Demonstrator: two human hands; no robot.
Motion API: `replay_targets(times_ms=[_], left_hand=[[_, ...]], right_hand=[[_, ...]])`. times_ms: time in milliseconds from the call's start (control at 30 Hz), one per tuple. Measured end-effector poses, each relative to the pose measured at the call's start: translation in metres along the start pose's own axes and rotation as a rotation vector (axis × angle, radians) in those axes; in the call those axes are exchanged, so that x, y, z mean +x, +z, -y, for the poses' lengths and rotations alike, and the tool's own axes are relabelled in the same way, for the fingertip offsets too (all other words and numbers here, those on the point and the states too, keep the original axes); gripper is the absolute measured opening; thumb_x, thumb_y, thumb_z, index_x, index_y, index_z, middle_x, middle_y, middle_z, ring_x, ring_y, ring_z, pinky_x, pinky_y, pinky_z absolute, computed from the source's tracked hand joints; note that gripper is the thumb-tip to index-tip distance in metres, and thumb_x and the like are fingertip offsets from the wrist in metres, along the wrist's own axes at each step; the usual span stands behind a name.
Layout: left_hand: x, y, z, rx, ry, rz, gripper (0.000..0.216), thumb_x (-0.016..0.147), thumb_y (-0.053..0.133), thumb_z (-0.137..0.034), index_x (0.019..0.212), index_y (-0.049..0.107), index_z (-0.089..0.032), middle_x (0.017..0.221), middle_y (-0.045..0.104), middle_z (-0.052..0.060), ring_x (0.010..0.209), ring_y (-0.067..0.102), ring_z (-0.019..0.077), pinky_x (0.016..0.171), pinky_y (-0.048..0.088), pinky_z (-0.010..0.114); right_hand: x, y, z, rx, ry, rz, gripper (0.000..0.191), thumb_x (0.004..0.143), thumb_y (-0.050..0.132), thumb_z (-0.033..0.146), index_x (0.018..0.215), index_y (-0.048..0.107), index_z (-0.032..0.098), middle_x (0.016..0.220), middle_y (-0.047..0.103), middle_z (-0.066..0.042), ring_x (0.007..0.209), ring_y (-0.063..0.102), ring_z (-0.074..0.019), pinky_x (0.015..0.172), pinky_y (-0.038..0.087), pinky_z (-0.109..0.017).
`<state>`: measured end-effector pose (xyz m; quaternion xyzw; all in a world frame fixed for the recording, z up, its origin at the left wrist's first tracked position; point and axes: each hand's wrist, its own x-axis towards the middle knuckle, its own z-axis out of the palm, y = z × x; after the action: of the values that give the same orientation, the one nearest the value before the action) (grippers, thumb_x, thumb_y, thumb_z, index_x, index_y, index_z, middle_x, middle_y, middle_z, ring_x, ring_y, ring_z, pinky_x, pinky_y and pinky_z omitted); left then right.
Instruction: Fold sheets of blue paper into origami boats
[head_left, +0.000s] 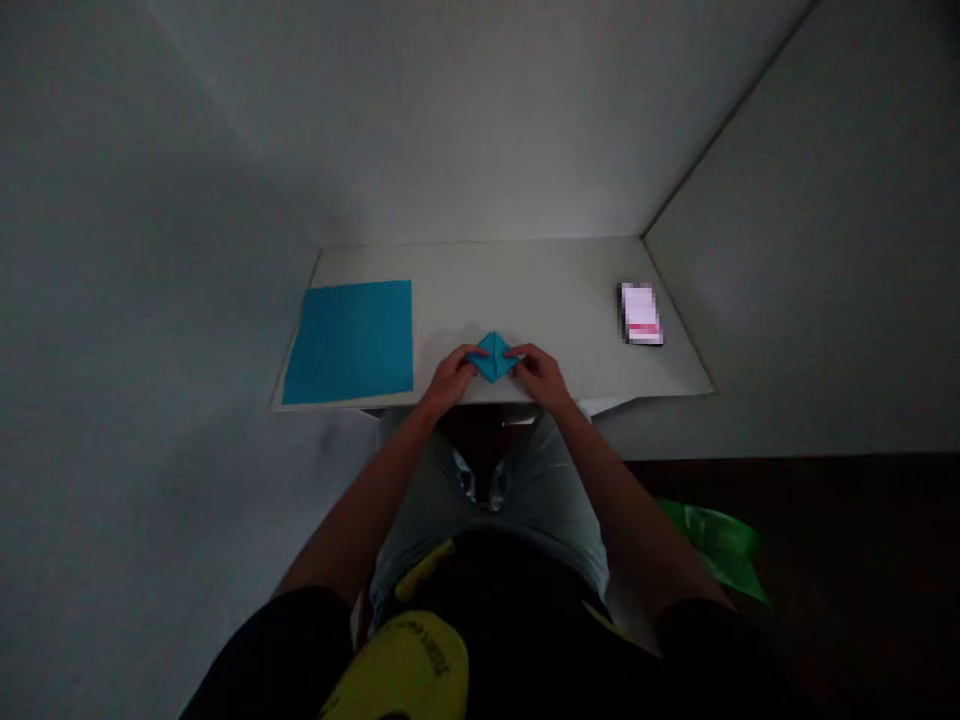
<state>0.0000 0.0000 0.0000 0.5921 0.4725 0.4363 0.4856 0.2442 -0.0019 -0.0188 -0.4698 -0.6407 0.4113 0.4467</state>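
The fingers [471, 350] of the left hand [452, 373] pinch the nine o'clock corner of a small folded blue paper [493, 358], their tips reaching over its upper face. The right hand [541, 374] mirrors this at the three o'clock corner, its fingers closed on the edge there in the same way. The paper is a diamond with points at twelve and six o'clock and a crease running between them. It sits close to the near edge of a pale counter [517, 285], midway between the two hands; whether it rests fully on the surface or is slightly raised, I cannot tell.

Taking the folded paper as the clock's centre, a large flat blue sheet [349, 342] lies at nine o'clock, near the left hand but apart from it. Between two and three o'clock, well apart from the right hand, is a dark-edged rectangular device [640, 313] with a bright, pixelated face. A pale wall [480, 130] rises behind the counter at twelve.

At six o'clock, below the counter, are the person's light trousers [551, 465], then a black top [525, 600] with yellow patches. Past four o'clock, a shiny green object [720, 545] shows against the dark floor [862, 560].
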Motion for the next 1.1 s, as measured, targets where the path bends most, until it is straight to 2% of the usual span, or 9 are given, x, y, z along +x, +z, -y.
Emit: replay_targets(times_ms=[100,167,267,367,433,533,733,900,1100], left_hand=[[-0.002,-0.001,0.0,0.03,0.007,0.018,0.024,0.092,0.072,-0.024,0.113,0.082,-0.019,0.1,0.079,0.002,0.091,0.07,0.0196,0.088,0.056,0.031],[-0.002,-0.001,0.001,0.022,0.011,0.013,0.023,0.092,0.078,-0.033,0.11,0.08,-0.019,0.103,0.08,0.004,0.092,0.071,0.0198,0.088,0.057,0.031],[-0.001,0.002,0.003,-0.05,0.001,0.025,0.037,0.089,0.085,-0.038,0.12,0.075,-0.02,0.107,0.083,0.006,0.095,0.075,0.0212,0.089,0.059,0.033],[0.001,0.002,0.003,-0.063,-0.026,0.052,0.051,0.091,0.085,-0.045,0.134,0.073,-0.02,0.11,0.085,0.008,0.099,0.078,0.0235,0.093,0.061,0.036],[0.003,0.002,0.001,-0.003,-0.031,0.049,0.042,0.094,0.083,-0.053,0.119,0.081,-0.019,0.109,0.086,0.009,0.101,0.078,0.0253,0.098,0.061,0.039],[0.004,0.004,-0.002,0.007,-0.028,0.03,0.041,0.094,0.081,-0.06,0.099,0.085,-0.02,0.104,0.087,0.008,0.101,0.078,0.0267,0.101,0.061,0.041],[0.006,0.013,-0.005,-0.169,-0.074,-0.073,0.041,0.081,0.093,-0.059,0.092,0.088,-0.02,0.1,0.088,0.008,0.101,0.079,0.028,0.102,0.062,0.042],[0.006,0.01,-0.003,-0.223,-0.071,-0.141,0.045,0.078,0.096,-0.061,0.094,0.089,-0.019,0.1,0.088,0.007,0.101,0.079,0.0279,0.1,0.063,0.042],[0.01,0.003,0.009,-0.315,-0.073,-0.261,0.055,0.076,0.096,-0.07,0.085,0.076,-0.02,0.084,0.078,0.001,0.085,0.073,0.0199,0.088,0.063,0.035]], right_hand=[[0.002,-0.002,0.003,0.005,-0.101,0.0,0.03,0.093,0.064,0.031,0.115,0.083,0.026,0.11,0.081,-0.006,0.099,0.075,-0.0227,0.093,0.059,-0.039],[0.002,-0.002,0.005,0.003,-0.102,0.001,0.03,0.095,0.066,0.036,0.119,0.083,0.027,0.117,0.082,-0.007,0.101,0.074,-0.0232,0.094,0.06,-0.04],[0.003,0.0,0.008,0.005,0.004,-0.018,0.044,0.096,0.075,0.053,0.131,0.079,0.027,0.111,0.082,-0.006,0.085,0.069,-0.0203,0.08,0.058,-0.036],[0.003,0.002,0.012,-0.045,0.102,0.022,0.051,0.093,0.078,0.07,0.116,0.081,0.025,0.092,0.078,-0.003,0.075,0.063,-0.0185,0.072,0.052,-0.033],[0.004,0.002,0.014,-0.074,0.128,0.043,0.055,0.092,0.075,0.079,0.098,0.079,0.024,0.077,0.071,-0.001,0.071,0.059,-0.0179,0.069,0.048,-0.033],[0.006,0.0,0.017,-0.034,0.135,0.0,0.064,0.088,0.073,0.088,0.089,0.075,0.025,0.069,0.063,0.002,0.065,0.052,-0.0165,0.065,0.043,-0.032],[0.009,-0.003,0.016,0.036,0.113,-0.053,0.066,0.084,0.075,0.091,0.084,0.07,0.026,0.069,0.059,0.002,0.066,0.051,-0.0168,0.066,0.043,-0.033],[0.009,-0.003,0.013,0.101,0.118,-0.121,0.066,0.082,0.076,0.093,0.087,0.07,0.027,0.07,0.062,0.002,0.065,0.054,-0.0172,0.063,0.044,-0.033],[0.011,-0.006,0.014,0.182,0.106,-0.239,0.064,0.084,0.077,0.09,0.086,0.061,0.028,0.066,0.058,0.005,0.062,0.058,-0.0164,0.064,0.053,-0.032]])
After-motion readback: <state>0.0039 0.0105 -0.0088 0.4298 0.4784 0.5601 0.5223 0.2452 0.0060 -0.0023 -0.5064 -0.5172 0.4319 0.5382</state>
